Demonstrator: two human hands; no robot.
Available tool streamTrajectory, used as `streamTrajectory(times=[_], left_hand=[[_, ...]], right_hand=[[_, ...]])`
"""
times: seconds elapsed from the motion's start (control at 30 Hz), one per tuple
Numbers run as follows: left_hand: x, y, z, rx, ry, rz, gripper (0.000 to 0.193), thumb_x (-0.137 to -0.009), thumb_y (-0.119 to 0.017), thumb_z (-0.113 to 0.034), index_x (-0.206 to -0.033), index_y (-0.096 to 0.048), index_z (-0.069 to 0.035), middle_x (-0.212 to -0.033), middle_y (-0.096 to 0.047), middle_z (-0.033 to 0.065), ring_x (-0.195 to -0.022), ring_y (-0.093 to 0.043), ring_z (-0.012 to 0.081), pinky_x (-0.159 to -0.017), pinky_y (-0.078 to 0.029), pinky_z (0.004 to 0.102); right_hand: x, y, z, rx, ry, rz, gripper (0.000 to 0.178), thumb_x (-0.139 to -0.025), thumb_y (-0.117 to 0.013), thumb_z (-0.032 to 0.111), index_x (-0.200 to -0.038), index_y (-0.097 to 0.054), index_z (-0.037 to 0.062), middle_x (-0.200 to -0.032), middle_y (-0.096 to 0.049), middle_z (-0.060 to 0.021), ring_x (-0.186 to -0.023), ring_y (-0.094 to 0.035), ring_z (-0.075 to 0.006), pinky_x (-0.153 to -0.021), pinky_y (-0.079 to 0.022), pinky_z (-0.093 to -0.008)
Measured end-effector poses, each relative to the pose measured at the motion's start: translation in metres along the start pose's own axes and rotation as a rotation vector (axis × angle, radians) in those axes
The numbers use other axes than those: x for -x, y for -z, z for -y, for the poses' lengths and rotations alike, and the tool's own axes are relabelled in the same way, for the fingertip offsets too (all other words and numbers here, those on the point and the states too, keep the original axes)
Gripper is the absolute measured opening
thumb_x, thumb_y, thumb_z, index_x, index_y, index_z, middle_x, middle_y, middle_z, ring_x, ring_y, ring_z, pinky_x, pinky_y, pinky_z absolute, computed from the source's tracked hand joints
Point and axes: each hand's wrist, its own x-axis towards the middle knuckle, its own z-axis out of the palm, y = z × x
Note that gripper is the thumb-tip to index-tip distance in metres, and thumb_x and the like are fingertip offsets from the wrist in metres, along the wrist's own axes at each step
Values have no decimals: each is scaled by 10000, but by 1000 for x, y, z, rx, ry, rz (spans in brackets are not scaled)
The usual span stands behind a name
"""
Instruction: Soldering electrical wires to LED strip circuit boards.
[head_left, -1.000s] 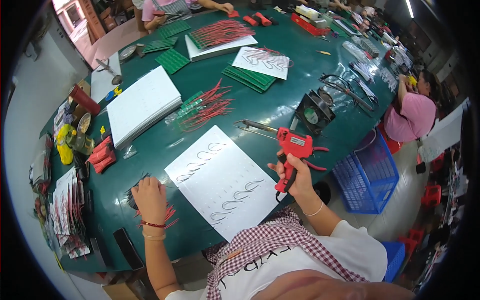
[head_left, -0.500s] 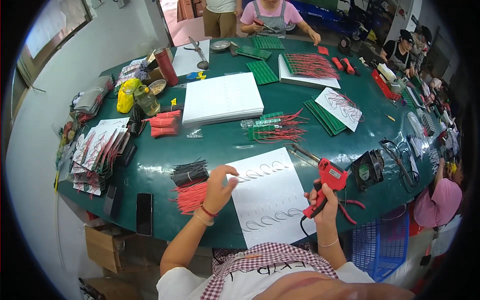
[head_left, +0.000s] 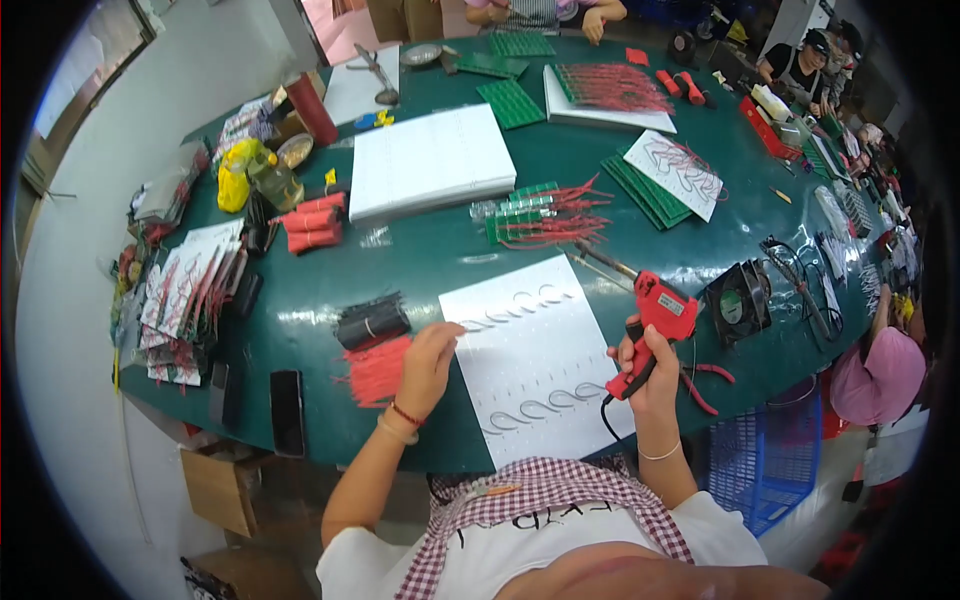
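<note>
My right hand (head_left: pixel 650 372) is wrapped round the handle of a red soldering gun (head_left: pixel 664 306), whose long metal tip points up and left over a white board (head_left: pixel 540 350). Dark wire loops lie on this board in two rows, an upper row (head_left: pixel 518 308) and a lower row (head_left: pixel 545 405). At the board's left edge, by the end of the upper row, is my left hand (head_left: pixel 427 370), its fingers drawn together. What they hold, if anything, is too small to make out. Left of that hand lie a bundle of black wires (head_left: pixel 372 322) and a bundle of red wires (head_left: pixel 375 370).
A white board stack (head_left: pixel 435 165) stands beyond, with green circuit boards with red wires (head_left: pixel 545 215) before it. Red-handled pliers (head_left: pixel 705 385) and a black fan (head_left: pixel 740 300) are at right, a phone (head_left: pixel 287 412) at left. Other people sit around the table (head_left: pixel 300 345).
The view has shifted, so the far table sits higher. My left fingers have closed together and moved to the board's left edge. My right hand keeps the soldering gun, roughly as before.
</note>
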Motion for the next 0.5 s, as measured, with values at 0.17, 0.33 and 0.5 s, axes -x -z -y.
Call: streamTrajectory(times=[0.17,0.33,0.5], left_hand=[[-22,-9,-5,11,133,-66,128,-815,-658,-68,-918,-631,2,-852,-647,140,-757,-626,272,-682,-481,341],[-43,-1,19,313,349,25,118,-785,-681,-85,-845,-630,3,-784,-658,65,-699,-600,142,-631,-453,268],[-40,-10,28,73,304,200,43,-769,-664,-85,-785,-637,-55,-796,-647,42,-714,-587,153,-618,-427,267]], right_hand=[[8,3,11,138,64,113,306,-932,-498,254,-1100,-506,-1,-615,-516,-53,-510,-479,-111,-675,-496,-313],[7,5,6,200,-99,175,318,-930,-506,235,-1115,-496,-23,-628,-534,-76,-480,-487,-109,-525,-501,-278],[15,-8,-21,245,-255,163,270,-883,-577,139,-1073,-542,-50,-628,-549,-79,-448,-489,-105,-424,-460,-255]])
